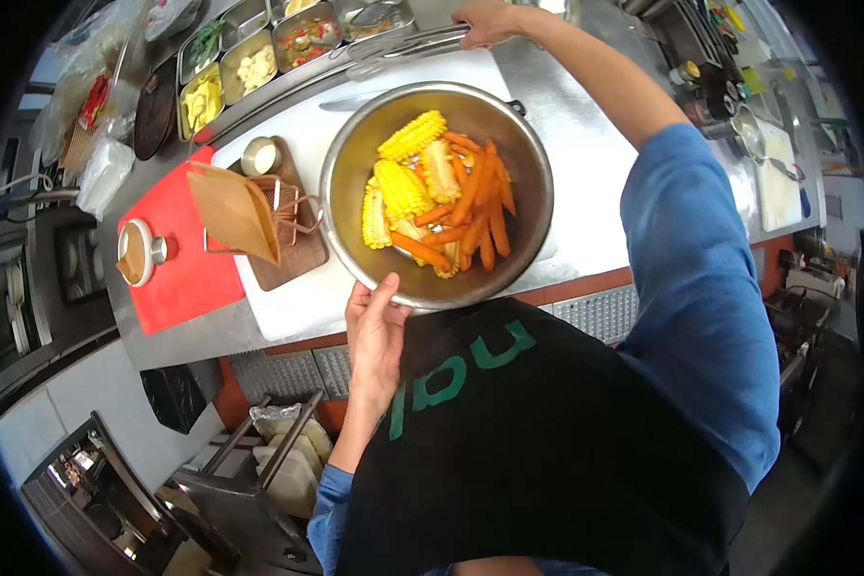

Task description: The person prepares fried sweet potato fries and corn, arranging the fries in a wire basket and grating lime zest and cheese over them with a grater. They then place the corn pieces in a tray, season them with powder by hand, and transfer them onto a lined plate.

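Pinching the near rim of a steel bowl (523,230) — left grip (378,331), thumb on top; bowl sits just beyond, corn (403,190) and orange sticks (480,202) inside. Right grip (490,21), past far rim — fingers round a metal utensil (422,42).

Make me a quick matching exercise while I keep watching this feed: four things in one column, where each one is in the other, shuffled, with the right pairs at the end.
Things:
1. Left hand
2. Right hand
3. Corn pieces
4. Red mat

Places:
A. Inside the metal bowl, beside the orange sticks
B. Under the small white dish
C. On the metal utensil beyond the metal bowl
D. On the metal bowl's near rim, thumb on top

Right pairs: 1-D, 2-C, 3-A, 4-B.
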A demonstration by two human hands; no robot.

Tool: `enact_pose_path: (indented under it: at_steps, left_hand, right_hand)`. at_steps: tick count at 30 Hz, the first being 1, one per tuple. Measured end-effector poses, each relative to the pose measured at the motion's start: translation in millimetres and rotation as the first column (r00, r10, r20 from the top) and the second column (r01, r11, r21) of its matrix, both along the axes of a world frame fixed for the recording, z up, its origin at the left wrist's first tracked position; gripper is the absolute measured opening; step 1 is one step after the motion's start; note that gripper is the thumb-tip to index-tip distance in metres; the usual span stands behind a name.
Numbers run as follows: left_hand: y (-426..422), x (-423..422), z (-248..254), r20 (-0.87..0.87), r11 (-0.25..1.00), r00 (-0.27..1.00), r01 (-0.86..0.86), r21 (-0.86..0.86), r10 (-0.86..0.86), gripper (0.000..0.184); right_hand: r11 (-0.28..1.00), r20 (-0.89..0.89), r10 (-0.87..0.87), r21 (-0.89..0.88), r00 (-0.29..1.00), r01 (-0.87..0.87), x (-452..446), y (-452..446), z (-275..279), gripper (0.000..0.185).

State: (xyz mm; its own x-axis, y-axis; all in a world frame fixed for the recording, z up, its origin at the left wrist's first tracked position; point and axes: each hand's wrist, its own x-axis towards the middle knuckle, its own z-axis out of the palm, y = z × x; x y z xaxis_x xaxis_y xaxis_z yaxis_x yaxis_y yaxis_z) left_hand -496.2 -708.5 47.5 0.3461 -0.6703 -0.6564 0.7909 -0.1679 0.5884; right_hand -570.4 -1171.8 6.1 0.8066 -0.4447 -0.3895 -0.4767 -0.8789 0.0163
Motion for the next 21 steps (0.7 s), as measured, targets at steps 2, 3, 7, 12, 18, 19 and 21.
enact_pose_path:
  at_steps: [2,3,7,12,18,19,21]
  left_hand:
    - [-6,-3,0,0.006,1.0,1.0,0.006,-0.03,-0.006,0.022]
    - [-10,-4,-3,0.021,0.998,1.0,-0.004,-0.057,0.005,0.023]
    - [-8,-6,-8,0.031,0.995,1.0,0.003,-0.095,0.0,0.024]
    - [2,13,-24,0.083,0.956,0.97,0.238,-0.173,-0.227,0.023]
    - [20,59,-19,0.191,0.734,0.756,0.654,-0.184,-0.626,0.027]
    - [27,71,-20,0.199,0.687,0.705,0.708,-0.163,-0.68,0.029]
    - [44,103,-28,0.191,0.672,0.699,0.715,-0.192,-0.689,0.03]
  right_hand:
    - [0.996,0.187,0.011,-0.09,0.982,0.006,-37,27,45,0.041]
    - [0.972,0.163,-0.192,0.169,0.968,0.164,-57,54,88,0.045]
    - [0.776,0.199,-0.446,0.571,0.873,0.267,-143,161,198,0.06]
    - [0.345,-0.297,-0.686,0.671,0.665,0.656,-157,247,247,0.054]
    - [0.184,-0.517,-0.695,0.545,0.5,0.818,-111,292,226,0.052]
    - [0.174,-0.514,-0.704,0.543,0.489,0.821,-105,296,223,0.052]
    - [0.068,-0.539,-0.757,0.496,0.369,0.866,-93,302,218,0.049]
